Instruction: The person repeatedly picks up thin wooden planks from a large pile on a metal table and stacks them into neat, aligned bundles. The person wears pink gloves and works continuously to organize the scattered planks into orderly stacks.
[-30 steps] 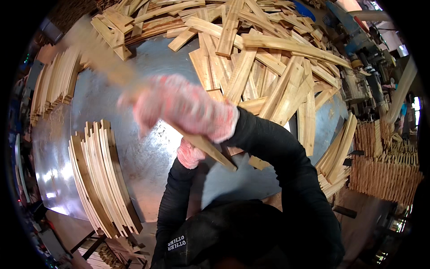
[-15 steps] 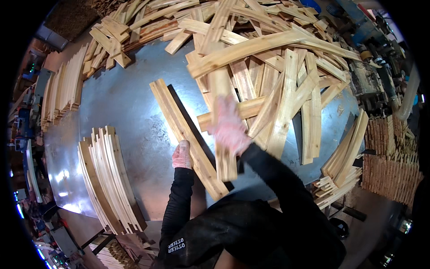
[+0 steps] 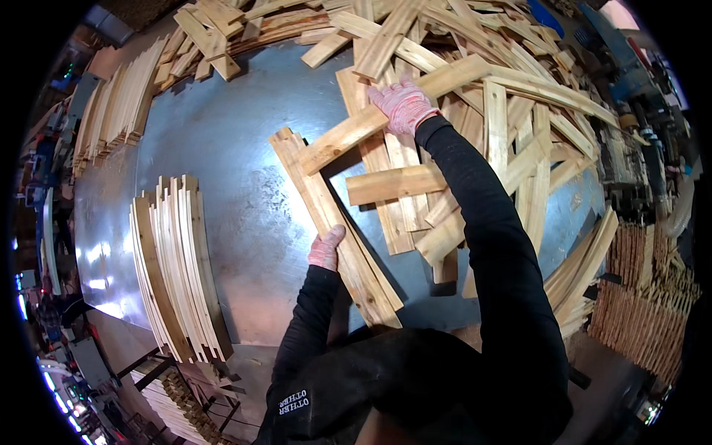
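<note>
My left hand, in a pink-and-white glove, grips the left edge of a long wooden board, thumb on top and the other fingers mostly hidden. A second board lies tight along its right side. Farther off, my right hand, gloved alike, is closed over a slanting wooden board. The near end of that board overlaps the upper part of the boards at my left hand. Under my right arm, loose boards lie crossed over one another.
A metal-topped table bears it all. Upright rows of boards stand at its left, with another row farther back. A big heap of boards fills the far side. Stacked wood and machinery are on the right.
My right hand has moved away from me, off a near board and onto the slanting one, whose near end has shifted toward my left hand. A second board now lies beside the left-hand one.
</note>
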Demonstrator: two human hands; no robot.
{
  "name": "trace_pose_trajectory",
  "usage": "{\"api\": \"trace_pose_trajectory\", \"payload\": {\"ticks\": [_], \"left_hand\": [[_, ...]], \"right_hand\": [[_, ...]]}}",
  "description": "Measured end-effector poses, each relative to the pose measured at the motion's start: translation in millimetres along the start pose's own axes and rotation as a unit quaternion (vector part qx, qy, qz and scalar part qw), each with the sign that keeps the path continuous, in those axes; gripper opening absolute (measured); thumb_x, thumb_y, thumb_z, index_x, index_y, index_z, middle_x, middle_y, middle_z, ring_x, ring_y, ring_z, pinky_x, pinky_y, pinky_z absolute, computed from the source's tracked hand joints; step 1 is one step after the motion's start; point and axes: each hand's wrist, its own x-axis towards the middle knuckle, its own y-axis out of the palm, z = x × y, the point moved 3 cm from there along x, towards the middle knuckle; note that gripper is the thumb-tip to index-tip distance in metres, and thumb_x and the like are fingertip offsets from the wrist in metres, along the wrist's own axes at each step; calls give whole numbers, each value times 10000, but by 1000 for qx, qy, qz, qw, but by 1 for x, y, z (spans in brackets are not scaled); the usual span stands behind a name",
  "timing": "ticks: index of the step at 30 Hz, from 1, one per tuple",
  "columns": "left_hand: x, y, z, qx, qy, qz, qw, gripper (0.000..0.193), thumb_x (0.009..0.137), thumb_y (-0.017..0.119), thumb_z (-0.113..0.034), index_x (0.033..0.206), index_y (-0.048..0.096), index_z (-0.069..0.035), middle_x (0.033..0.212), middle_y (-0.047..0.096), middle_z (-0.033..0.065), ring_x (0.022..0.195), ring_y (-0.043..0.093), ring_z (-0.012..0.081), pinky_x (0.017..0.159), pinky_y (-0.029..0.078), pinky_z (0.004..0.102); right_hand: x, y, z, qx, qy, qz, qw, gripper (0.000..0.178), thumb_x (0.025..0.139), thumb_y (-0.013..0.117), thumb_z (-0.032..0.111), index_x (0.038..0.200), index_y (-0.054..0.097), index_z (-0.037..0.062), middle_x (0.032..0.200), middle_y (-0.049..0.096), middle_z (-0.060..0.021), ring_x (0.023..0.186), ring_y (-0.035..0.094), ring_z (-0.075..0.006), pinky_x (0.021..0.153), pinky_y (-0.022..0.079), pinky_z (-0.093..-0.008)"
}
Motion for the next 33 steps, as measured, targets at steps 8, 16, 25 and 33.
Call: {"api": "trace_pose_trajectory", "payload": {"ticks": [8,16,25,33], "left_hand": [[-17,28,-25,-391,-49,185,900,526,928,602,-395,1322,506,-61,1170,618,110,1053,614,283,968,500,458],[-3,-40,16,-165,-42,-5,985,405,864,693,-178,1223,578,-32,1126,635,94,1047,611,250,956,492,413],[11,-96,-26,-67,60,-81,993,451,834,746,-205,1208,568,-27,1050,626,77,947,611,209,814,517,366],[18,-156,-6,-15,80,-169,982,449,814,751,-188,1198,597,-12,1042,668,74,888,631,185,799,518,335]], "right_hand": [[-81,-4,198,354,-9,74,932,765,838,517,650,1177,482,-34,981,660,-233,899,664,-390,786,514,-477],[-287,69,42,182,508,-176,823,926,782,732,451,1456,316,-29,1435,401,-282,1349,376,-397,1113,309,-437],[-331,26,76,209,486,-70,846,891,719,778,312,1448,355,23,1345,491,-209,1240,460,-404,1028,406,-434],[-141,-69,126,407,215,-94,883,725,761,737,324,1367,459,40,1151,605,-227,1073,582,-403,897,482,-463]]}}
